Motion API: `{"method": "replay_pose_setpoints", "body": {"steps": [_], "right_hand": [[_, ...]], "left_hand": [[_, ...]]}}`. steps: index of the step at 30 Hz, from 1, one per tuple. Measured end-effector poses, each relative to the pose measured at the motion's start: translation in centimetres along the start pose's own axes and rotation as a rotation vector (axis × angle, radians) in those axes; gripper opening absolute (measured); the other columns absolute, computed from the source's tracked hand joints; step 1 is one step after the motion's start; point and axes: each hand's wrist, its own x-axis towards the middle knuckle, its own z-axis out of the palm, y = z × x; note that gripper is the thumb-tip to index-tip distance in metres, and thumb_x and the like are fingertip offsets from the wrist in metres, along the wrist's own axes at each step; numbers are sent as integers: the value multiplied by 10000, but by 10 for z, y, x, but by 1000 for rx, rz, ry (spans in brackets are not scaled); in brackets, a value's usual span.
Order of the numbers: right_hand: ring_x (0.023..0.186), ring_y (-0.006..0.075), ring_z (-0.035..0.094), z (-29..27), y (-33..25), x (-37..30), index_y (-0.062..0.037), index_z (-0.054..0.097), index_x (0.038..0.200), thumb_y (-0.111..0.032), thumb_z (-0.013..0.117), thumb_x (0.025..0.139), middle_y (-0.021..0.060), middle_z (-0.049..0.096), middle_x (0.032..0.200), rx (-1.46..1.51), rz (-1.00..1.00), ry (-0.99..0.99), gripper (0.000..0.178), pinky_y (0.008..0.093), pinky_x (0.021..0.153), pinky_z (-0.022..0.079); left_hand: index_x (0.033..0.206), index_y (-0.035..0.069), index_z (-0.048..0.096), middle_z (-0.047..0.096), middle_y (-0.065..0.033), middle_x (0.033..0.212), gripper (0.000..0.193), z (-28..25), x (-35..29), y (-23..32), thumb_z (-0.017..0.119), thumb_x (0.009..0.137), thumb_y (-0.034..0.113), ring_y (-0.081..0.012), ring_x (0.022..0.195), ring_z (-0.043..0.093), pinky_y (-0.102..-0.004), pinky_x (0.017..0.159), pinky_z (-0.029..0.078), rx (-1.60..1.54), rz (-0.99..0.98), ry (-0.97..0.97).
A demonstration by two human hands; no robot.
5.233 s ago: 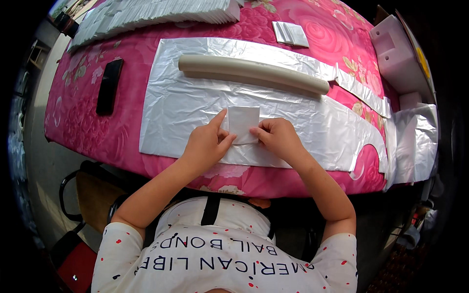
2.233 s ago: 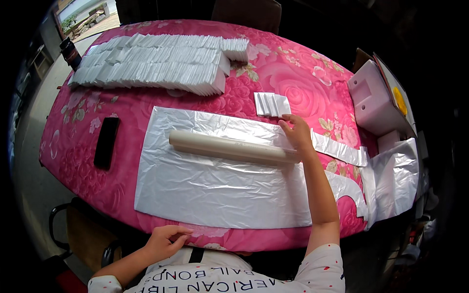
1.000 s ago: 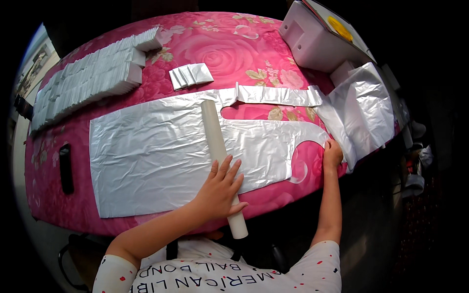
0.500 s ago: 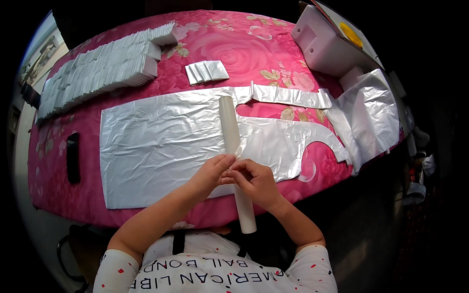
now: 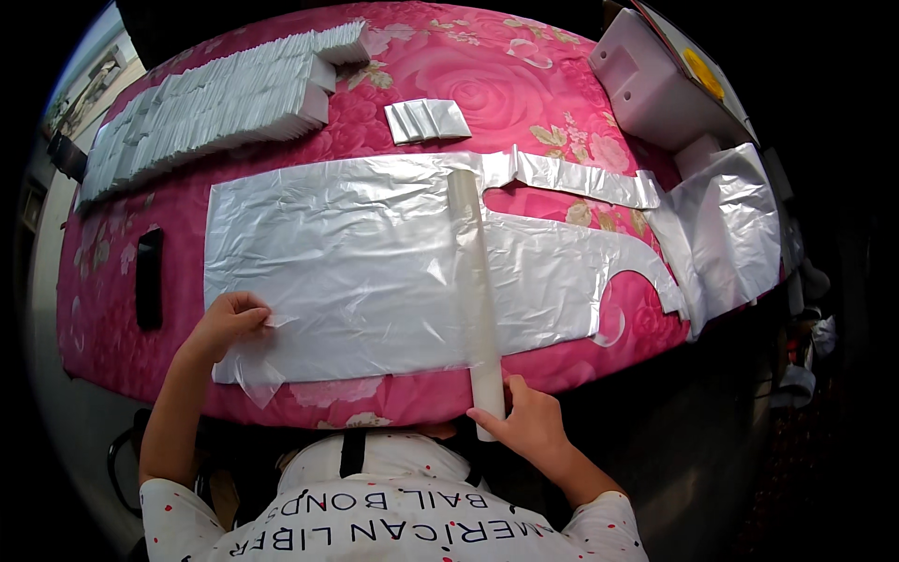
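A roll of whitish clear film (image 5: 473,272) lies across a flat silvery-white plastic bag (image 5: 328,220) with cut-out handles at its right. My right hand (image 5: 529,421) grips the roll's near end, its thumb over the end and fingers along the side. Over the bag's near left corner, my left hand (image 5: 234,321) pinches the edge of a thin see-through film, and a loose corner of it (image 5: 257,379) hangs below the fingers. Between the left hand and the roll the film is hard to make out against the shiny bag.
A pink flowered cloth (image 5: 487,75) covers the table. Rows of folded white packets (image 5: 211,112) stand far left, and a small folded silvery stack (image 5: 426,121) lies beyond the bag. A black oblong object (image 5: 149,279) sits left. At right are a white foam box (image 5: 646,84) and crumpled silvery plastic (image 5: 726,220).
My hands were together at the middle of the roll. The left has moved left with the film edge, and the right has slid down to the roll's near end. The view has shifted slightly.
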Motion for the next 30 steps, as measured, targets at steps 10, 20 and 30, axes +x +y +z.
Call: {"method": "replay_pose_setpoints", "body": {"steps": [10, 20, 30], "right_hand": [[647, 364, 618, 0, 4, 1, 39, 527, 886, -442, 654, 740, 203, 612, 677, 129, 9, -65, 518, 418, 602, 496], [674, 360, 623, -17, 4, 6, 32, 572, 875, -479, 617, 780, 191, 621, 698, 75, -56, -246, 522, 410, 627, 494], [697, 69, 559, -32, 7, 202, 1, 610, 999, -291, 529, 912, 15, 615, 808, 1042, -9, -193, 315, 200, 636, 461]], "left_hand": [[1097, 3, 519, 508, -146, 1175, 391, 74, -14, 39, 624, 720, 1, -338, 1078, 482, -384, 906, 406, 964, 950, 410], [1327, -74, 295, 273, -228, 1403, 592, 235, 43, 16, 501, 834, 182, -350, 1313, 253, -422, 1083, 198, 915, 1035, 68], [1304, -134, 291, 258, -296, 1385, 594, 240, 41, 19, 420, 847, 223, -386, 1329, 207, -445, 1097, 141, 1123, 1021, 90]]}}
